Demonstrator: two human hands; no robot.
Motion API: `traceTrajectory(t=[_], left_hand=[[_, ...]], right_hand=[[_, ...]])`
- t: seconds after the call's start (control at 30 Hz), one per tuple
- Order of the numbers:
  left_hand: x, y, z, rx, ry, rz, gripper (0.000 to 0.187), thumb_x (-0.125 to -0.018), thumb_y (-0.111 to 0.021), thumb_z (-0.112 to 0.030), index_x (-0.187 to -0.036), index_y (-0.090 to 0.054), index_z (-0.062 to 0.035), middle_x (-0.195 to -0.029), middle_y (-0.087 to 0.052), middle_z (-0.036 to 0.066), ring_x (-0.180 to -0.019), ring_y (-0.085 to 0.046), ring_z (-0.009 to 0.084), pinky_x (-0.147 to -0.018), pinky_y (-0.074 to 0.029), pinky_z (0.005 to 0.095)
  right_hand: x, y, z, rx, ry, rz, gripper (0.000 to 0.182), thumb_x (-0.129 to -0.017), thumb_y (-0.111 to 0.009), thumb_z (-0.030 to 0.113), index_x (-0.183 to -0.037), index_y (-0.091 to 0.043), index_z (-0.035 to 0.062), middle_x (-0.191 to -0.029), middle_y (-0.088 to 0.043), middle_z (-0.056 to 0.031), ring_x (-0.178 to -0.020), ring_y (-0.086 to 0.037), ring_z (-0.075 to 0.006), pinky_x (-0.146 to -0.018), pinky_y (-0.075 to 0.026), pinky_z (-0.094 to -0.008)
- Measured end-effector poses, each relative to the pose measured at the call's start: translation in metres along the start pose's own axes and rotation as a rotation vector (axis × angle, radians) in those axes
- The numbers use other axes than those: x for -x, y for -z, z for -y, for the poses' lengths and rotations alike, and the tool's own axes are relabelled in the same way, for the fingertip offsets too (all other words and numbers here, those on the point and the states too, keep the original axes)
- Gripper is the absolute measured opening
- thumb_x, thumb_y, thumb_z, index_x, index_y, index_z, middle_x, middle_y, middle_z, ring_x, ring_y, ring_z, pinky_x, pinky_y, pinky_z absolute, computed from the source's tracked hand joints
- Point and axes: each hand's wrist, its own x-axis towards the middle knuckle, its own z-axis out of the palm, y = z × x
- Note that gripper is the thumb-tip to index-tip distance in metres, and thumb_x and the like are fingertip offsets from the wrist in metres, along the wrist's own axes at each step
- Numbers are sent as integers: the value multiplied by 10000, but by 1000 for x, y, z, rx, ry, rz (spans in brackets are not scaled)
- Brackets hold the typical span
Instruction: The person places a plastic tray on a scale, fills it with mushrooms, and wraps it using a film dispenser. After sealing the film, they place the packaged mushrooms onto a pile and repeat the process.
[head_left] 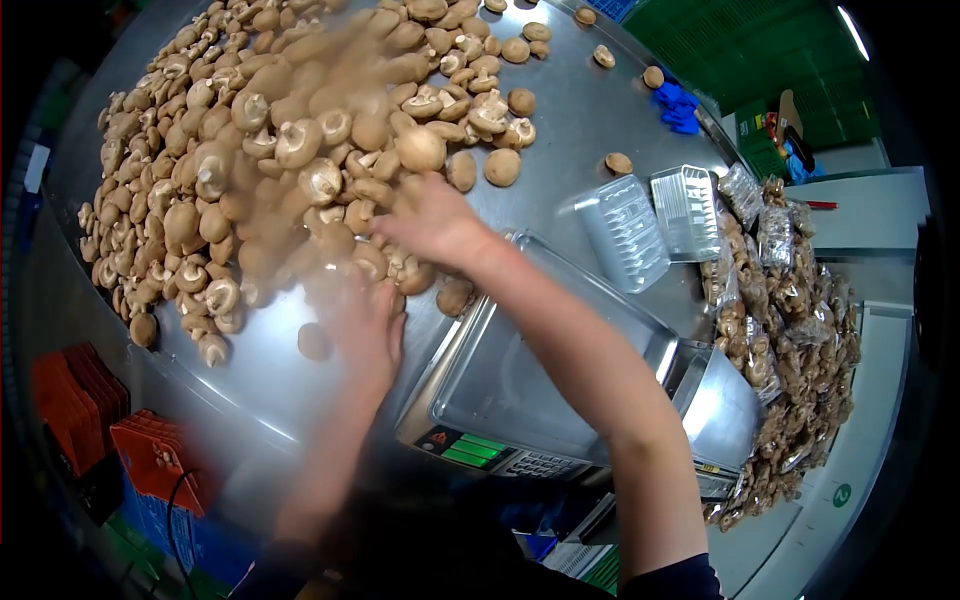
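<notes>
Many brown mushrooms are heaped on a metal table, some of them smeared in the middle of the pile. At the near right edge of the heap, my right hand touches mushrooms, its fingers bent around their edge. My left hand lies lower and to the left, beside the pile's front edge, blurred by motion. Its fingers point up toward the mushrooms, and what it holds, if anything, cannot be made out. A scale with a metal plate stands under my right forearm.
Two clear plastic trays lie right of the heap. Wrapped mushroom packs are piled at the far right. A blue glove lies by the table's back edge. Red crates stand at the lower left. Loose mushrooms lie near the trays.
</notes>
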Motion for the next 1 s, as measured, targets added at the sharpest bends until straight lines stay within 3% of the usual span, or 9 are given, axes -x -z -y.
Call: traceTrajectory(t=[0.13, 0.27, 0.3, 0.33, 0.37, 0.43, 0.6, 0.83, 1.0], left_hand=[[5, 22, 16, -72, 42, -197, 569, -805, -607, -148, -1327, -408, -39, -1421, -339, 201, -1358, -223, 424, -1090, -126, 564], [6, 44, 44, -49, 74, -258, 600, -797, -582, -112, -1342, -355, -4, -1445, -322, 192, -1360, -229, 422, -1111, -138, 512], [11, 46, 49, 4, 94, -228, 609, -787, -585, -95, -1343, -352, -9, -1444, -322, 193, -1360, -230, 421, -1111, -143, 507], [16, 45, 51, 48, 19, -223, 637, -761, -610, -89, -1340, -352, -21, -1442, -318, 207, -1364, -219, 424, -1112, -146, 512], [23, 46, 45, 60, -14, -168, 668, -742, -638, -117, -1340, -352, -27, -1446, -300, 216, -1366, -209, 427, -1107, -139, 530], [37, 41, 35, 94, -52, -69, 732, -708, -689, -171, -1345, -352, -46, -1456, -269, 229, -1369, -192, 433, -1098, -125, 563], [28, 2, 6, 92, -148, 156, 779, -651, -781, -294, -1337, -436, -163, -1474, -244, 202, -1375, -171, 432, -1067, -105, 631], [9, -5, -2, 35, -26, 86, 857, -573, -830, -384, -1324, -459, -204, -1470, -255, 183, -1365, -191, 439, -1047, -136, 649], [20, 24, 21, 13, -84, 47, 887, -523, -838, -406, -1306, -476, -200, -1468, -258, 183, -1361, -193, 448, -1061, -149, 626]], right_hand=[[17, -64, 56, -101, 157, 81, 689, -812, -652, 197, -1308, -255, -69, -1235, -428, -324, -1017, -581, -436, -870, -506, -420], [34, -38, 84, 145, 197, -14, 497, -794, -638, 135, -1181, -424, -92, -1180, -500, -302, -915, -634, -414, -782, -543, -428], [40, -4, 89, 176, 40, 145, 311, -761, -645, 121, -1017, -595, -48, -1051, -606, -236, -892, -660, -347, -748, -552, -419], [29, -5, 62, 463, 193, 51, 155, -748, -648, 135, -872, -691, 52, -900, -678, -147, -854, -681, -271, -719, -556, -385], [26, 15, 54, 509, -76, 228, 265, -747, -668, 293, -860, -691, 55, -881, -681, -148, -823, -670, -288, -707, -528, -395], [26, 31, 20, 741, -98, 239, 273, -706, -742, 268, -875, -699, 57, -880, -691, -140, -845, -673, -288, -741, -536, -386], [18, -3, -13, 877, -105, 640, 784, -581, -848, 317, -1182, -499, -44, -1145, -595, -215, -1065, -595, -319, -857, -513, -366], [31, -37, -12, 310, -295, 373, 721, -527, -862, 250, -1085, -561, -92, -1128, -589, -230, -1052, -584, -370, -880, -510, -358], [36, -53, 0, 96, -144, 424, 535, -550, -835, 215, -923, -632, -109, -903, -661, -248, -885, -664, -332, -759, -546, -359]])
